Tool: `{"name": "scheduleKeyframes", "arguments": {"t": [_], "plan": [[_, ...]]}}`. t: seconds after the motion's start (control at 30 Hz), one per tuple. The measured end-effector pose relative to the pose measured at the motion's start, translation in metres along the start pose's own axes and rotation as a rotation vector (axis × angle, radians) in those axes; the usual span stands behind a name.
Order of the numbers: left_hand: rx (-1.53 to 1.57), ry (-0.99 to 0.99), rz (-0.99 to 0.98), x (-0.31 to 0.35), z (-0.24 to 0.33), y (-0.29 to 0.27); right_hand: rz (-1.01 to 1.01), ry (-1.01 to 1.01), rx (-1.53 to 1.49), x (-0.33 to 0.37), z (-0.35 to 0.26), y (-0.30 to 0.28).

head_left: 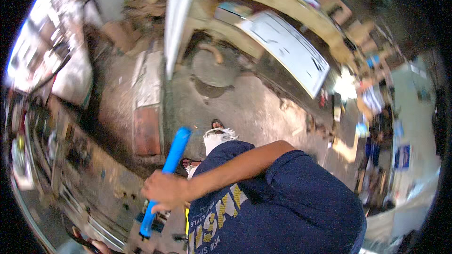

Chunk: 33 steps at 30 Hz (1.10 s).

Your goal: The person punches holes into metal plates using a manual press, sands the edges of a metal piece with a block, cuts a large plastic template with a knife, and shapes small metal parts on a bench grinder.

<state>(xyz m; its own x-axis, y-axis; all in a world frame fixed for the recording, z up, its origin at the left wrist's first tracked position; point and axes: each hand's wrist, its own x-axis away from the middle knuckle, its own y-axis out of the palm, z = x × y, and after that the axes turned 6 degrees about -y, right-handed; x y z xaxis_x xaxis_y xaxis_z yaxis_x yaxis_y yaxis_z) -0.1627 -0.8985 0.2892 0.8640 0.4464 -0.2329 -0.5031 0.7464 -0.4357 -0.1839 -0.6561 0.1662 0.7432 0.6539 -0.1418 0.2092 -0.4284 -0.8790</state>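
Note:
My right arm reaches across my front to the left, and my right hand (167, 190) is closed around a long blue tube (177, 149). The tube slants, its upper end pointing away from me and its lower end showing below my hand near the bench. At the bottom left edge, my left hand (100, 246) is only partly in view. Its fingers look curled beside a dark curved strip (84, 240); blur and the frame's edge hide what they hold.
A cluttered workbench (110, 171) runs along the left. Ahead are a low block with a reddish end (147, 131), a round grey stand (215, 68), upright white panels (176, 23) and a white board (287, 49) leaning by a table. My sandalled feet (216, 123) stand on the floor.

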Motion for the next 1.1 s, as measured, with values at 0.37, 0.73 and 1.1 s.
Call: {"name": "scheduleKeyframes", "arguments": {"t": [0.37,0.73,1.1], "plan": [[0.423,0.344,-0.757,0.108,0.159,0.269,0.486,0.428,-0.294,0.363,0.111,-0.083],[0.037,0.504,-1.092,0.52,0.169,0.604,1.046,1.362,0.41,0.775,0.26,-0.117],[-0.094,0.53,-1.197,0.621,0.201,0.661,0.737,1.165,0.02,0.789,0.312,-0.138]]}}
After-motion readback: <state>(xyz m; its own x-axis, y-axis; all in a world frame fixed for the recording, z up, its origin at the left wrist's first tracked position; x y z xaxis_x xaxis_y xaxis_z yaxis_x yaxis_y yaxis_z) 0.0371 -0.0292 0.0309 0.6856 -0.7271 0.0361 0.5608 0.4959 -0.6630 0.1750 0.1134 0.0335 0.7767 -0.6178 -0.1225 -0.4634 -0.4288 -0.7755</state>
